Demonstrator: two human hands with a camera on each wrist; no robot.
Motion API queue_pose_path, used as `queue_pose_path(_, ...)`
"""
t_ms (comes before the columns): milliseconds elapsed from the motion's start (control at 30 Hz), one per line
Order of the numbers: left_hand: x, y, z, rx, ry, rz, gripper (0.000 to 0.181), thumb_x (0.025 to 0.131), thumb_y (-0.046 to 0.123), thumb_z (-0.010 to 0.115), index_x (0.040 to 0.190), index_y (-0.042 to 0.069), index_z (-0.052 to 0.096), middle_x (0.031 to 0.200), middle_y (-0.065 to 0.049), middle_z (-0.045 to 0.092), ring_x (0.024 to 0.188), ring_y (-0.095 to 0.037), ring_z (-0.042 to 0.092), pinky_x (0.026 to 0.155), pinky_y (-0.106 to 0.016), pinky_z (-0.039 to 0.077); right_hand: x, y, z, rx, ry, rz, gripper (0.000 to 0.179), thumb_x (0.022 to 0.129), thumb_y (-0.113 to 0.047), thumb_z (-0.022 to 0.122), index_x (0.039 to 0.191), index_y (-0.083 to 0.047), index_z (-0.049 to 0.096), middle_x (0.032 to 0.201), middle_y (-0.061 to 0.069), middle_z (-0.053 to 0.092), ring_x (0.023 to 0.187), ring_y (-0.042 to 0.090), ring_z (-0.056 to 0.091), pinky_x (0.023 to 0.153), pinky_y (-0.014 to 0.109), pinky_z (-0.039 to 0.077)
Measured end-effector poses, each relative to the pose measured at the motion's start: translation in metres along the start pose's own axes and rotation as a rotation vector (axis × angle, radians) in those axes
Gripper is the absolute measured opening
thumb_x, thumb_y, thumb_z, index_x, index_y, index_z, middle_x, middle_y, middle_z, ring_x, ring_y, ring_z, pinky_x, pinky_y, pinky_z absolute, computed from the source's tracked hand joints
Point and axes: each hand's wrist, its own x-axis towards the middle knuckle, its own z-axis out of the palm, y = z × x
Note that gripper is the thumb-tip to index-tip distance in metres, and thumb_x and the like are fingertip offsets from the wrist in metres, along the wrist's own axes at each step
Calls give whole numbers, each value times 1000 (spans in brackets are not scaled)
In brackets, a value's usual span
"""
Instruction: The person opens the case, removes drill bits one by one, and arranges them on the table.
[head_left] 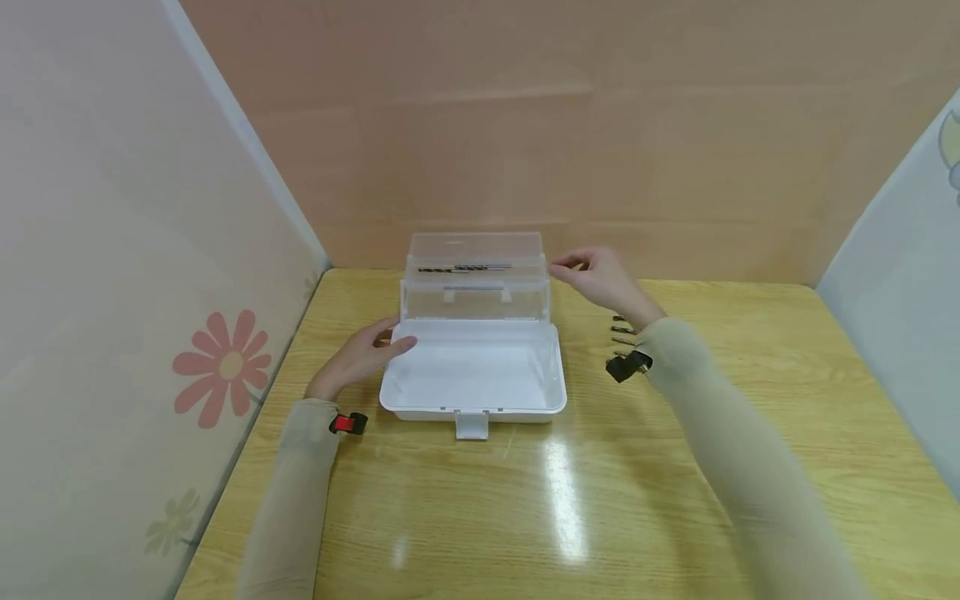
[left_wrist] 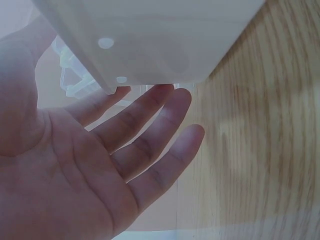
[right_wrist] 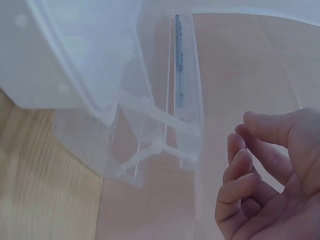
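Observation:
A white storage box point(head_left: 472, 408) stands with its lid folded back, its see-through trays raised in steps behind it. My left hand point(head_left: 366, 354) holds the box at its back left corner, thumb over the rim, fingers outside. In the left wrist view those fingertips point(left_wrist: 180, 97) reach behind the box's side wall. Drill bits point(head_left: 465, 268) lie in the upper tray point(head_left: 525, 271). One thin bit point(head_left: 472, 288) shows in the tray below. Beside the upper tray's right end is my right hand point(head_left: 600, 275), thumb and forefinger tips together, other fingers curled, nothing visible between them.
Several more drill bits point(head_left: 622, 330) lie in a column on the wooden table point(head_left: 465, 508), right of the box and partly behind my right wrist. The box's front latch point(head_left: 472, 427) hangs down. A tan back wall and pale side panels enclose the table.

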Motion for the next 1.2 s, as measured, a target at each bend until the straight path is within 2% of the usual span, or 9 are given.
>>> queue_pose_path(167,0,-1,0,-9,4,-5,93,101,71,56,171,16,28,171,-24,34,153,-48,40,120,-66,41,17,-13,11,12,-19,-8,36,105,-36,68,130,-11,76,128,13,74,110,28,66,89,38,53)
queue_pose_path(300,0,-1,-1,-9,3,-2,93,101,71,56,171,16,28,171,-24,33,153,-48,40,120,-66,41,29,-23,21,7,-38,-40,36,106,-31,68,132,-7,75,128,16,75,112,31,69,94,43,56)
queue_pose_path(500,1,-1,-1,-5,-3,3,93,101,71,57,170,15,28,171,-24,34,152,-48,41,119,-66,41,42,-35,36,-50,-89,-89,28,105,-24,69,123,-5,78,120,16,77,104,35,72,87,38,57)
queue_pose_path(567,2,-1,0,-4,-3,0,94,101,71,57,170,15,28,170,-24,35,152,-48,41,120,-66,42,45,-38,41,-64,-102,-99,22,104,-22,71,116,-6,80,114,14,78,98,32,71,82,35,56)
queue_pose_path(633,2,-1,0,-6,-5,0,94,101,71,57,170,15,28,170,-25,35,152,-48,41,119,-66,42,50,-41,45,-85,-103,-108,19,102,-21,74,111,-6,81,110,13,80,97,29,71,83,36,56)
queue_pose_path(833,4,0,1,-20,-14,-10,95,100,72,58,171,16,28,170,-25,35,152,-48,41,120,-66,42,55,-49,51,-105,-139,-45,17,98,-21,80,107,-7,82,112,11,80,109,28,70,99,45,56)
queue_pose_path(967,5,0,2,-20,-19,-24,96,99,74,58,171,18,27,170,-24,35,152,-47,41,120,-65,41,56,-51,49,-116,-154,-2,18,96,-22,82,107,-7,80,114,11,77,107,28,68,98,45,57)
queue_pose_path(1200,3,-1,1,-20,-11,-22,96,99,73,58,171,17,27,170,-24,35,152,-47,41,120,-65,41,62,-49,51,-188,-139,-46,19,94,-20,84,103,-4,79,109,14,77,97,28,67,89,43,57)
